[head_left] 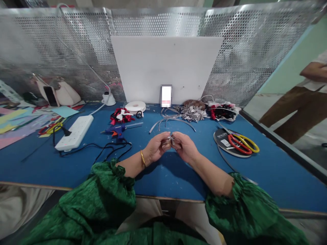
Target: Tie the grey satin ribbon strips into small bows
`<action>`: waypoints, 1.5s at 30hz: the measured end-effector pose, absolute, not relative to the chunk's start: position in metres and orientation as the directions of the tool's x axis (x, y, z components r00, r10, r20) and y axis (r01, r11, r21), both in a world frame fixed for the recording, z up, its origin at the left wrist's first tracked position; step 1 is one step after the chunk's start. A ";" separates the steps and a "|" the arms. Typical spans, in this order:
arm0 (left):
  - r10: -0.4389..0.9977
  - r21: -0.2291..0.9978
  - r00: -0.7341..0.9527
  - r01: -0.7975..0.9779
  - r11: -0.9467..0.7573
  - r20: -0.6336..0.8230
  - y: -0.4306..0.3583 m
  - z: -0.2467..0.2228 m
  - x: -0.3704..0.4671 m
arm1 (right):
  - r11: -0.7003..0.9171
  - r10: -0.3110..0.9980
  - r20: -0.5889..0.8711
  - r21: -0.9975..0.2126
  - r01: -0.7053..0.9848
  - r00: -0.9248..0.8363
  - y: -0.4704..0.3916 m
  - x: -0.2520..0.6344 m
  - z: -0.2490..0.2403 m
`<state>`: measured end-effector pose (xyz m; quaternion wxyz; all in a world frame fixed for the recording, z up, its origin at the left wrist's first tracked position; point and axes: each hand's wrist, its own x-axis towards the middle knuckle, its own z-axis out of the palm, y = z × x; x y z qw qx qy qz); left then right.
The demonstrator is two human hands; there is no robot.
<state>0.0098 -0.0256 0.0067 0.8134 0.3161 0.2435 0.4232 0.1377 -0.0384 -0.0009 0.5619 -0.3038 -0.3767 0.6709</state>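
Note:
My left hand (pixel 156 147) and my right hand (pixel 186 146) meet above the middle of the blue table. Both are closed, pinching a small silver-grey ribbon bow (pixel 171 138) between the fingertips. Much of the bow is hidden by my fingers. Just beyond my hands lie loose lengths of grey ribbon (pixel 176 119). Behind them, to the right, is a heap of grey ribbon bows (pixel 194 113).
Left of my hands are a blue glue gun (pixel 114 131), red and white bows (pixel 122 115), a white ribbon roll (pixel 135 106) and a power strip (pixel 75 132). To the right, scissors (pixel 241 143) rest on a black ribbon spool (pixel 224 144). A person (pixel 293 92) stands at far right.

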 end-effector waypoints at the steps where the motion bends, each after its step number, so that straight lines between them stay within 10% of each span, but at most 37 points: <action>1: 0.847 0.723 0.517 -0.537 0.435 -0.125 -0.026 0.008 0.010 | -0.096 0.983 0.005 -0.837 -0.538 -0.184 -0.038 0.138 0.000; 15: 0.852 0.789 0.491 -0.445 0.423 -0.180 -0.025 0.010 0.006 | -0.014 0.970 0.058 -0.956 -0.293 -0.235 -0.041 0.147 0.007; 28: 0.834 0.729 0.540 -0.523 0.441 -0.117 -0.026 0.007 0.009 | -0.128 0.971 -0.008 -0.861 -0.491 -0.237 -0.037 0.144 0.005; 45: 0.859 0.808 0.496 -0.453 0.377 -0.123 -0.025 0.006 0.007 | -0.035 0.963 0.061 -0.937 -0.347 -0.262 -0.038 0.148 0.004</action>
